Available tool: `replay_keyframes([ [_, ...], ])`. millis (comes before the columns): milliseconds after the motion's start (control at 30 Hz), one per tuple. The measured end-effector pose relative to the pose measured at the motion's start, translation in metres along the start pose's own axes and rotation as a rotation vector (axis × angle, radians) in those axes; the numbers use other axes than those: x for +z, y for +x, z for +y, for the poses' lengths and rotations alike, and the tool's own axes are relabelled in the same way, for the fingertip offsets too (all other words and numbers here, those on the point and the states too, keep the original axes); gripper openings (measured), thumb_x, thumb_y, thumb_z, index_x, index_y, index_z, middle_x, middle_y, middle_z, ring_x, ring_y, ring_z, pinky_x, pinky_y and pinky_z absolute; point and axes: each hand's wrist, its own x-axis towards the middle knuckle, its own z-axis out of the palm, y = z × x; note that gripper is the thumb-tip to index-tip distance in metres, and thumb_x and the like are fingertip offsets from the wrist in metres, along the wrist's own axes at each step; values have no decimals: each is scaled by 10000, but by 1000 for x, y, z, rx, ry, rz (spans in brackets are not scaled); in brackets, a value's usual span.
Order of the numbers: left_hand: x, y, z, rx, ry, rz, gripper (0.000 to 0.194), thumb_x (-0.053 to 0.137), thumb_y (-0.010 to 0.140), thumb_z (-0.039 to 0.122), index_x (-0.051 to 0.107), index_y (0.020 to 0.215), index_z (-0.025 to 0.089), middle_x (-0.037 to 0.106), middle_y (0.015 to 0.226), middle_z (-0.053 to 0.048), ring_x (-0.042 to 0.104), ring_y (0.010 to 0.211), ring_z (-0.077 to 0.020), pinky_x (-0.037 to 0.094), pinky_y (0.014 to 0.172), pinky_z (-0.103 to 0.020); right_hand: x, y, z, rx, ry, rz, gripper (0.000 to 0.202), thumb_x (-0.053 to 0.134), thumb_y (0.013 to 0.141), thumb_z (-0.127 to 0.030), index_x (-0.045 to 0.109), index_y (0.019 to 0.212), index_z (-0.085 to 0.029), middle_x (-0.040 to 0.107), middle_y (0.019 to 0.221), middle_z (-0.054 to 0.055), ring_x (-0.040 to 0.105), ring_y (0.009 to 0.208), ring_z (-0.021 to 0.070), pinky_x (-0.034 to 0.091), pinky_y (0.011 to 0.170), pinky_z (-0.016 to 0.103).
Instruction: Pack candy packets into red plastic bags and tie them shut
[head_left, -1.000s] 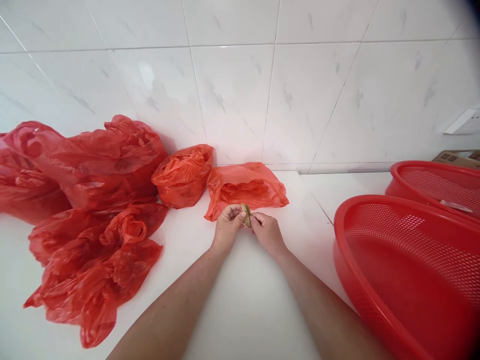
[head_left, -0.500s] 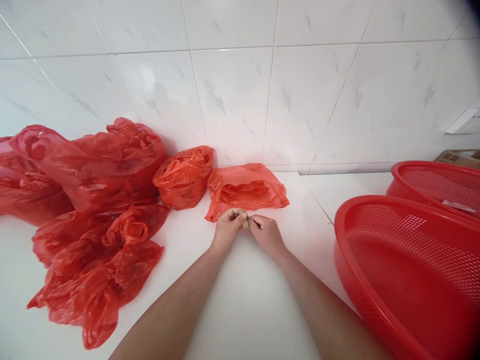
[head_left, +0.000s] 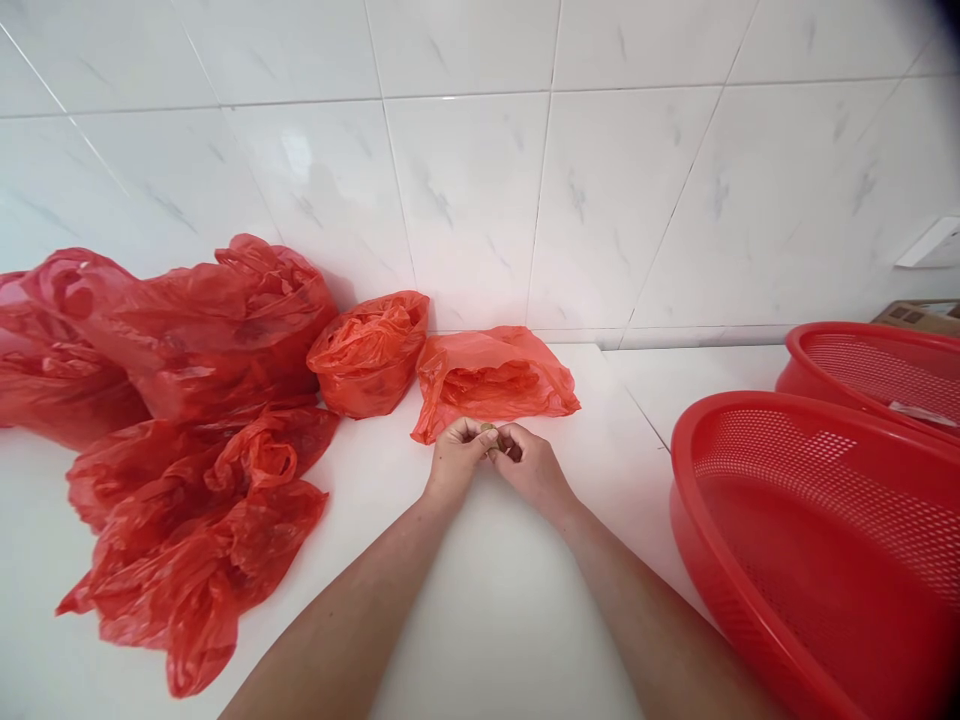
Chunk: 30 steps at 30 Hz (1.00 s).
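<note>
Between my fingertips is a small olive-green piece (head_left: 487, 428), mostly covered by fingers, so I cannot make out its kind. My left hand (head_left: 459, 455) pinches it from the left, thumb pointing right. From the other side, my right hand (head_left: 529, 462) has its thumb and fingers closed on the same piece. The two hands touch at the tips, low over the white table (head_left: 495, 600). Just behind them lies a red plastic bag (head_left: 499, 375) with its mouth facing me; what is inside it is not clear.
A round, bunched red bag (head_left: 371, 355) sits left of centre. Larger filled red bags (head_left: 217, 330) and crumpled red bags (head_left: 202, 540) cover the left side. At right stand a red perforated basket (head_left: 705, 440) and a second one (head_left: 799, 360) behind it. A tiled wall (head_left: 465, 190) bounds the back.
The fingers of my right hand have moved up and closer against the left fingertips. Less of the olive-green piece shows now. The bags and baskets stay where they were.
</note>
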Motion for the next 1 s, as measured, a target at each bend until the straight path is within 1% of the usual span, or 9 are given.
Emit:
replay_keyframes([
  [100,1,-1,1,14,21,15,200,672,694,290,523,644,166,554,627,30,488,595,-89,392,596,-221,2,1,3,-11,-14,5,198,506,778,-368,506,654,-213,533,626,-30,443,557,113,356,528,233],
  [233,3,-3,3,22,71,33,179,650,716,281,528,665,159,544,639,33,467,588,-77,389,592,-211,1,1,3,-5,24,-4,208,490,801,-356,516,655,-209,553,638,-28,462,574,114,366,547,233],
  [367,6,-3,1,32,97,47,211,617,748,311,560,895,172,582,767,6,514,625,-95,423,593,-230,-2,2,1,93,138,13,201,516,785,-383,540,690,-208,561,613,-28,478,538,113,374,518,233],
  [467,6,-2,-3,146,264,116,234,572,786,300,554,993,193,582,829,-10,540,700,-118,448,648,-255,-4,9,0,213,249,68,187,531,760,-384,546,716,-202,570,581,-25,495,492,114,394,496,240],
  [633,2,2,-7,383,517,151,163,538,781,175,615,916,223,572,993,-42,543,950,-180,453,806,-322,-8,50,2,376,201,260,191,576,712,-358,522,624,-198,520,493,-21,445,410,110,325,414,243],
  [733,-3,8,-9,507,640,195,216,528,772,124,619,940,223,540,1099,-60,502,1074,-207,403,945,-390,-12,82,2,366,152,307,240,553,745,-417,527,659,-194,552,538,7,470,413,119,344,410,256],
  [833,-7,16,-12,463,657,240,236,529,757,100,614,945,216,528,1145,-72,478,1115,-227,400,957,-413,-10,105,1,310,76,372,297,472,799,-455,542,906,-187,630,738,50,541,472,131,405,446,269],
  [900,-8,20,-13,420,647,239,248,521,752,90,610,945,217,529,1150,-71,479,1112,-228,407,947,-413,-3,112,0,245,-7,394,302,475,796,-412,520,1002,-196,638,843,57,579,552,139,434,503,273],
  [1000,-8,22,-13,395,623,212,270,507,738,65,605,932,225,537,1128,-59,491,1086,-216,403,943,-405,14,119,-1,129,-145,353,160,513,747,-292,568,864,-198,631,851,50,592,713,164,441,638,285],
])
